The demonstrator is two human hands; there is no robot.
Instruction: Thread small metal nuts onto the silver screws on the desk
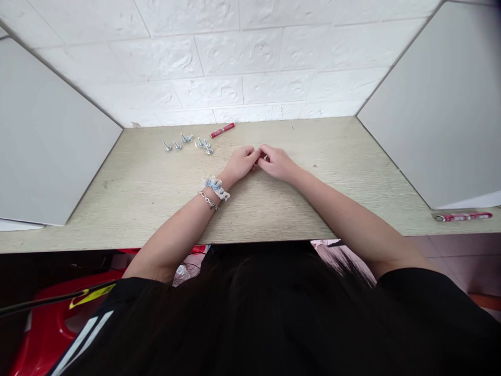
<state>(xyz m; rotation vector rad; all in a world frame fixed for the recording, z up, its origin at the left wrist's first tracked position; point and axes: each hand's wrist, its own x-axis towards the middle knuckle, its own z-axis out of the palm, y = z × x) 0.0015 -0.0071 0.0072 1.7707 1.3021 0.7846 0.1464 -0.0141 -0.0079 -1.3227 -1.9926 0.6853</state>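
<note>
My left hand (241, 163) and my right hand (277, 163) meet over the middle of the wooden table, fingertips touching. Both are closed in a pinch, and whatever lies between the fingers is hidden. Left of my left hand stand several small metal bolts with washers or nuts on them. One loose group of bolts (177, 145) is farther left; a tighter cluster of bolts (209, 149) is nearer my left hand. Behind that cluster lies a red pen-like tube (222, 130). A scrunchie (216, 188) and a chain bracelet (207, 200) circle my left wrist.
A white brick-pattern wall (258, 91) closes off the back of the table (270, 219). Grey panels stand at the left (50, 136) and right (438, 109). Another red tube (464, 216) lies by the right front edge. A red plastic stool (50, 324) is below left.
</note>
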